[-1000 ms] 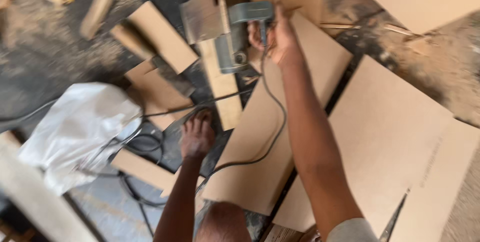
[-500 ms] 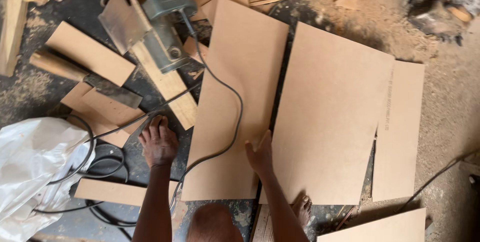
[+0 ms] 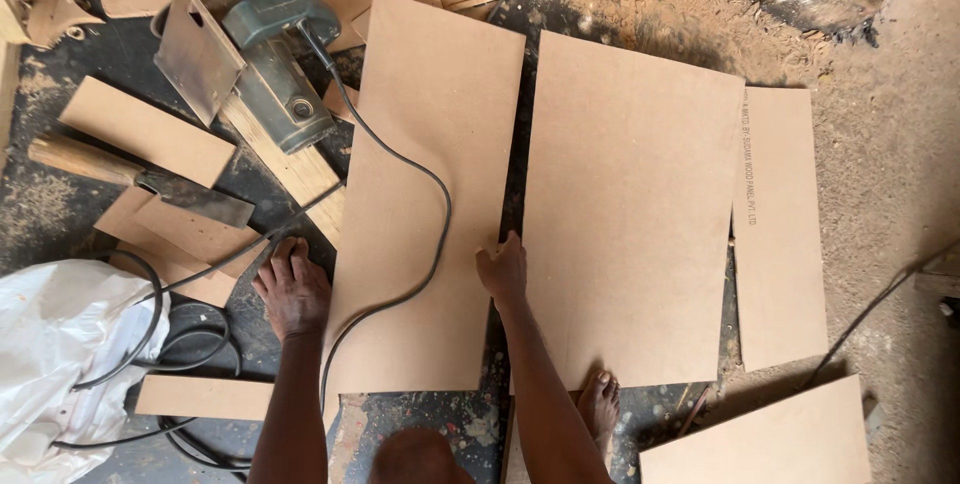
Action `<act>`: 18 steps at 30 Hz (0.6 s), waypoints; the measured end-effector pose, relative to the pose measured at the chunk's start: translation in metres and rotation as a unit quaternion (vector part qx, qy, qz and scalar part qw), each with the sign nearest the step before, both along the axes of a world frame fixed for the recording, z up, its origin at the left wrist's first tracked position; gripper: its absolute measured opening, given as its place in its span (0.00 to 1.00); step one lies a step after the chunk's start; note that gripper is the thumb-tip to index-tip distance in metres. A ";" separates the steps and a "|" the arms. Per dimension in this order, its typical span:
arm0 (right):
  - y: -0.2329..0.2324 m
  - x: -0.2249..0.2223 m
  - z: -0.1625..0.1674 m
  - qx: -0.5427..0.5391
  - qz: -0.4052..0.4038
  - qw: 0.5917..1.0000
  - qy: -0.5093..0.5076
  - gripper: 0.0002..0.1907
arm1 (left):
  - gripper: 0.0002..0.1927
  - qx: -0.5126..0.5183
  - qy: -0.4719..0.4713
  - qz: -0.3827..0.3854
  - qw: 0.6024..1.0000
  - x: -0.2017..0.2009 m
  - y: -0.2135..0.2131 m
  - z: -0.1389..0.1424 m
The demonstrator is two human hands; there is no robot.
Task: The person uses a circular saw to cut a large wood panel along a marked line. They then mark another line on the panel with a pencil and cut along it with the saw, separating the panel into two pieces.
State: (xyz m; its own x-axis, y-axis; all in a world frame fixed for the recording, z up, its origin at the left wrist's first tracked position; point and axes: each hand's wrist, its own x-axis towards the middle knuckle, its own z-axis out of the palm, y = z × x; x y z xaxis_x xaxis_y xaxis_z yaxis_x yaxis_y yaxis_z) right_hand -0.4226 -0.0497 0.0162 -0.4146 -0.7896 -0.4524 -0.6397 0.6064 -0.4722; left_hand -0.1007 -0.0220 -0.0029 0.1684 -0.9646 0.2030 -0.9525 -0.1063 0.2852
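My left hand rests flat on the dark floor, beside the left edge of a long brown fibreboard panel. My right hand grips the right edge of that same panel, at the narrow gap next to a larger brown panel. A black power cord snakes across the long panel up to a grey-green circular saw lying on a wooden strip at the upper left. My bare foot stands on the lower edge of the larger panel.
A narrow panel lies right of the large one, another board at lower right. Offcuts and a wooden-handled chisel lie left. A white plastic sack and coiled cable sit lower left. Sawdust covers the right floor.
My right hand left the saw and came down to the long panel's right edge. My left hand stayed on the floor. The view has shifted, bringing the panels to the middle.
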 end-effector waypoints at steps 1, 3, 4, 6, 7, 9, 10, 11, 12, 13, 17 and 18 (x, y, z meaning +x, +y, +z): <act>-0.001 0.000 -0.002 0.004 -0.025 1.000 -0.004 0.40 | 0.19 -0.008 -0.003 -0.002 1.000 0.000 -0.001 0.001; -0.002 -0.001 -0.003 0.014 -0.074 0.997 -0.011 0.35 | 0.19 -0.007 -0.006 -0.001 1.000 0.001 -0.002 0.005; -0.001 -0.002 0.000 -0.002 -0.099 0.994 -0.051 0.30 | 0.18 0.004 -0.006 0.002 1.000 0.000 -0.002 0.006; 0.001 -0.006 0.011 -0.031 -0.149 0.980 -0.129 0.20 | 0.18 0.015 -0.007 0.004 1.000 -0.001 -0.002 0.009; 0.001 -0.008 0.019 -0.067 -0.141 0.974 -0.163 0.17 | 0.19 0.012 -0.009 0.006 1.000 -0.002 -0.003 0.010; 0.001 -0.016 0.038 -0.136 -0.130 0.954 -0.232 0.12 | 0.19 0.008 -0.010 0.004 1.000 -0.001 -0.003 0.011; -0.002 -0.020 0.048 -0.180 -0.122 0.946 -0.242 0.12 | 0.19 0.006 -0.006 0.004 1.000 -0.001 -0.003 0.011; -0.008 -0.024 0.060 -0.223 -0.113 0.935 -0.249 0.11 | 0.19 0.006 0.000 0.003 1.000 -0.002 -0.004 0.010; -0.009 -0.028 0.072 -0.265 -0.108 0.924 -0.255 0.11 | 0.19 0.012 0.007 -0.003 1.000 -0.001 -0.002 0.008; -0.010 -0.034 0.086 -0.282 -0.096 0.927 -0.228 0.10 | 0.19 0.016 0.014 -0.009 1.000 -0.001 0.001 0.007; -0.022 -0.063 0.151 -0.366 -0.015 0.927 -0.074 0.09 | 0.19 0.086 -0.057 -0.011 0.995 0.005 -0.005 -0.002; -0.021 -0.075 0.168 -0.382 0.006 0.924 -0.017 0.09 | 0.19 0.098 -0.076 -0.006 0.992 0.003 -0.001 -0.003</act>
State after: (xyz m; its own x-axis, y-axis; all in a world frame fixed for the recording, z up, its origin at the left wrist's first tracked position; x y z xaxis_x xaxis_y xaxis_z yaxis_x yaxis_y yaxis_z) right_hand -0.4974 -0.0702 0.1837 -0.3998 -0.8881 0.2267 -0.6215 0.0809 -0.7792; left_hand -0.0977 -0.0227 -0.0057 0.1385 -0.9898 0.0334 -0.9844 -0.1339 0.1141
